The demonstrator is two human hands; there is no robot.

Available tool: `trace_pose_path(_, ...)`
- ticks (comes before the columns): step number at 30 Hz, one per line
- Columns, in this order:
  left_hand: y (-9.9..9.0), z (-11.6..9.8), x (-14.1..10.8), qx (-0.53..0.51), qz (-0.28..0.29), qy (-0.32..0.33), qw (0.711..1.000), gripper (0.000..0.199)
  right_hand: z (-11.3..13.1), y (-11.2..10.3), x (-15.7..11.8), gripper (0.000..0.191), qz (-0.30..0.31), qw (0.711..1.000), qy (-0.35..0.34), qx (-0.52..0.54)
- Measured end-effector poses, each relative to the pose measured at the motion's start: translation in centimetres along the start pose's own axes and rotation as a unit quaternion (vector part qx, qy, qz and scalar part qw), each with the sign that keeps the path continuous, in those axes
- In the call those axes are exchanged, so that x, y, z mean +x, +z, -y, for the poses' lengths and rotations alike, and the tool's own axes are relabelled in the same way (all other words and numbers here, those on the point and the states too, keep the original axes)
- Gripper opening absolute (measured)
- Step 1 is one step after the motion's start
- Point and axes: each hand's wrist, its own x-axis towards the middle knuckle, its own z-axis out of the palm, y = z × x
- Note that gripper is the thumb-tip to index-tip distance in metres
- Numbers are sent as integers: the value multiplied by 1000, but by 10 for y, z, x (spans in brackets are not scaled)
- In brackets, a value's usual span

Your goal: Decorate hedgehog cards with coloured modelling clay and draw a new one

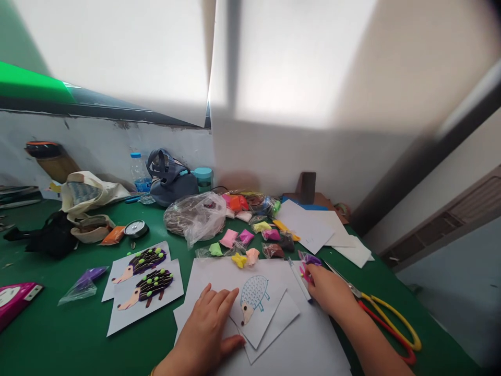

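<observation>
My left hand (209, 326) lies with its fingers spread on white paper, its fingertips and thumb at the left edge of a card with a hedgehog drawing (254, 292). The hedgehog has blue outlined spines and a peach face with dark spots for eye and nose. A second white card (287, 310) lies partly under it. My right hand (326, 290) is closed at the right side of the paper around a small bright pink item (303, 271), whose kind I cannot make out. Beside those fingers lie a pen (299, 281) and a purple clay packet (310, 258).
Scissors (385, 318) with yellow and red handles lie right of my right hand. Several coloured clay packets (229, 238) sit behind the paper. Two finished hedgehog cards (156, 308) are at left. A bottle (140, 175), blue bag (172, 183) and phone (308, 188) stand along the wall.
</observation>
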Motion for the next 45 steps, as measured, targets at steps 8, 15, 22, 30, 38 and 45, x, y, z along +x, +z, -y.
trace_pose_path(8,-8,-1,16,-34,13,-12,999,72,14,-20,-12,26,4,999,47,21)
trace_pose_path(15,-8,2,23,-58,26,-18,998,74,44,-1,-33,19,-41,973,-49,220)
trace_pose_path(22,-4,7,21,-54,33,-20,998,75,58,14,-23,19,-116,978,-52,167)
trace_pose_path(30,-4,9,21,-32,17,-1,999,70,29,23,-38,30,-188,966,-14,177)
trace_pose_path(38,-1,12,21,-9,4,29,1000,66,9,28,-29,32,-128,976,82,157)
trace_pose_path(45,-3,10,22,-11,21,19,1000,66,5,11,-18,24,-48,998,38,15)
